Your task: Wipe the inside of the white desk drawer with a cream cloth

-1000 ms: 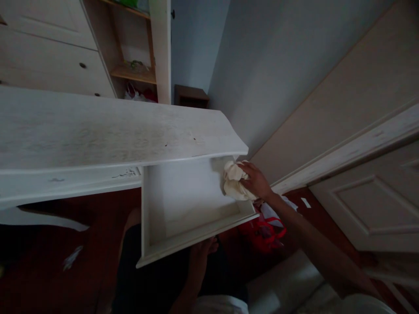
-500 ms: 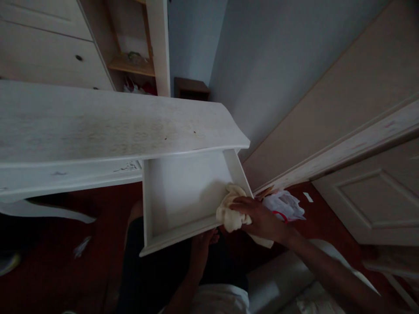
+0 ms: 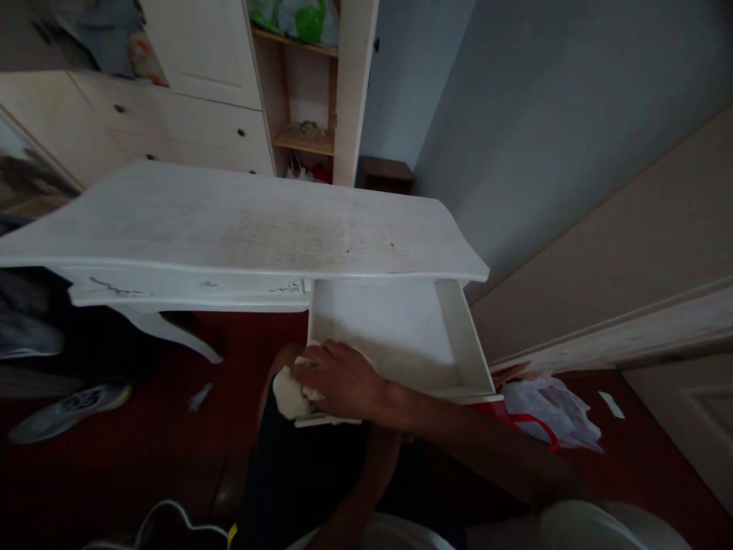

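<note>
A white drawer (image 3: 401,321) is pulled out from the right end of a white desk (image 3: 257,221). My right hand (image 3: 343,380) is closed on a cream cloth (image 3: 291,393), pressed over the drawer's front left corner. Part of the cloth hangs over the front edge. Beneath my right forearm, my left hand (image 3: 392,441) is close under the drawer front; its fingers are mostly hidden. Dark smudges and a few small specks mark the desk top. The visible part of the drawer's inside is bare.
A white plastic bag (image 3: 550,412) with a red strap lies on the red floor by the wall. A shoe (image 3: 72,412) is at the lower left, near a curved desk leg (image 3: 166,332). Behind the desk stands a white wardrobe (image 3: 211,53) with open shelves.
My right hand has moved the cloth leftward along the drawer front, from its right corner to its left corner. The view has shifted left, showing more desk and wardrobe.
</note>
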